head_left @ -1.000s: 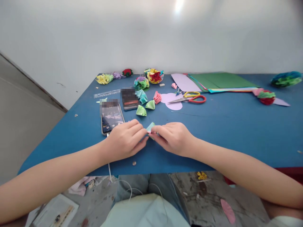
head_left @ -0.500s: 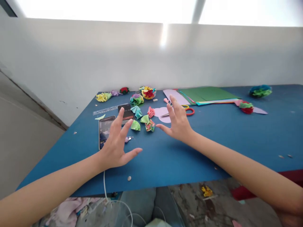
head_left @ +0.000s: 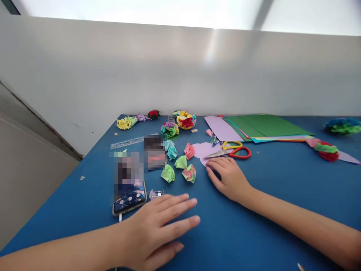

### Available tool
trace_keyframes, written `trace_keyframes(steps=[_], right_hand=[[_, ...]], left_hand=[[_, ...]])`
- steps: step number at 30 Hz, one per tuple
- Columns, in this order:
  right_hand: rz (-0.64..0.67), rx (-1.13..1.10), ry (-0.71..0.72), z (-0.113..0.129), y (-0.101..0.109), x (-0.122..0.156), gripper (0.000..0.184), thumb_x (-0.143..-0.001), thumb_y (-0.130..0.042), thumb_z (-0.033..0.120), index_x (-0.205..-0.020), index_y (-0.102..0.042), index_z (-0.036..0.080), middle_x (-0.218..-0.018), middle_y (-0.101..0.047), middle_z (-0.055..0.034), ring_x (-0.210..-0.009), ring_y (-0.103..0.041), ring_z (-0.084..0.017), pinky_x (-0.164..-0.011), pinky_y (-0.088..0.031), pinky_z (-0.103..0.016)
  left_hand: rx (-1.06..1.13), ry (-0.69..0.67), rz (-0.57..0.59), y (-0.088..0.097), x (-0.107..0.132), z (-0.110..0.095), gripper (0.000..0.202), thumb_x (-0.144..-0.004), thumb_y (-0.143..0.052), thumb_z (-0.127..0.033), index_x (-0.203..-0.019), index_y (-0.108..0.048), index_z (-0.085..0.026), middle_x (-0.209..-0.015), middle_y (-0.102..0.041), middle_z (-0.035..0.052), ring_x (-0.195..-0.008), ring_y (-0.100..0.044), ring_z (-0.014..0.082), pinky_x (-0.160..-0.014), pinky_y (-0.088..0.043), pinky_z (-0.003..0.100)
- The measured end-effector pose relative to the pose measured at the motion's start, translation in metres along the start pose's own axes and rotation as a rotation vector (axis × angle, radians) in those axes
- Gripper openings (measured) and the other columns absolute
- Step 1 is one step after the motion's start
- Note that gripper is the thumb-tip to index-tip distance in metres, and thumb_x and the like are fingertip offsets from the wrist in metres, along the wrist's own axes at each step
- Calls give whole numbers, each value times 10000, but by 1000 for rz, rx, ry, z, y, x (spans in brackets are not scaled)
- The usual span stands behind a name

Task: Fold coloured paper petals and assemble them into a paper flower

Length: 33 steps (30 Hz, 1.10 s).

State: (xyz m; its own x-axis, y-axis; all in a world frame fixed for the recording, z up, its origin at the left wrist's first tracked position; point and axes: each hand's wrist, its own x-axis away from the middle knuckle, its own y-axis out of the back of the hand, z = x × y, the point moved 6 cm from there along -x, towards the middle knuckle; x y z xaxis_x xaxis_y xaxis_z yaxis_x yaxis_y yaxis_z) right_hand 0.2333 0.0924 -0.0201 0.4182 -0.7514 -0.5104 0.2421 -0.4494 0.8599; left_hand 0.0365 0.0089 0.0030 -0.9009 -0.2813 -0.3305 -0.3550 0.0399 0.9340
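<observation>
My right hand (head_left: 229, 180) is down at the near edge of a light purple paper cutout (head_left: 200, 150) with rounded lobes. Its thumb and fingertips close together on that edge, just below the scissors' blades. The scissors (head_left: 225, 151), with yellow and red handles, lie partly over the cutout. My left hand (head_left: 162, 229) is over the table near the front, fingers stretched and spread, holding nothing. Beyond it are a phone (head_left: 131, 197) with a white cable and a small charm (head_left: 155, 193). Crumpled paper pieces in light green (head_left: 168, 173), pink (head_left: 189, 150) and blue (head_left: 170, 149) lie between.
Paper flowers (head_left: 186, 120) stand along the wall, with a clear ruler (head_left: 126, 142) in front. Green sheets (head_left: 262, 126) and a purple sheet (head_left: 222, 128) lie at the back. Farther right are a red-green paper flower (head_left: 327, 151) and a blue-green one (head_left: 342, 126).
Both hands were raised with spread fingers. My right hand has come down to the purple cutout, and my left hand has moved nearer and right, uncovering the phone's lower end. The view has shifted.
</observation>
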Motion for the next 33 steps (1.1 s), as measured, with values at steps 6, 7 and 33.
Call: trace_keyframes(steps=[6,7,33], right_hand=[[145,12,-92,-18,-16,3,365,-876,-429,325,-1200,-511,181,-1251,-536,-75,-1162,-459,-237,-947,-332,-413],[152,30,-91,-19,-17,4,391,-874,-427,343,-1226,-489,183,-1290,-501,-79,-1187,-437,-244,-952,-329,-423],[-38,-59,257,11,3,1,213,-865,-450,161,-1036,-577,147,-989,-649,-78,-925,-566,-184,-865,-333,-377]], left_hand=[[-48,-22,-39,-9,-1,0,225,-874,-481,-276,-1048,-604,-206,-1160,-616,-26,-1102,-555,148,-980,-438,273],[-62,-45,-34,-13,1,-2,233,-882,-464,-280,-1059,-599,-211,-1188,-596,-33,-1114,-546,148,-978,-438,274],[-561,407,-196,21,12,48,239,-841,-438,-145,-1014,-599,-106,-884,-647,108,-806,-577,226,-671,-418,361]])
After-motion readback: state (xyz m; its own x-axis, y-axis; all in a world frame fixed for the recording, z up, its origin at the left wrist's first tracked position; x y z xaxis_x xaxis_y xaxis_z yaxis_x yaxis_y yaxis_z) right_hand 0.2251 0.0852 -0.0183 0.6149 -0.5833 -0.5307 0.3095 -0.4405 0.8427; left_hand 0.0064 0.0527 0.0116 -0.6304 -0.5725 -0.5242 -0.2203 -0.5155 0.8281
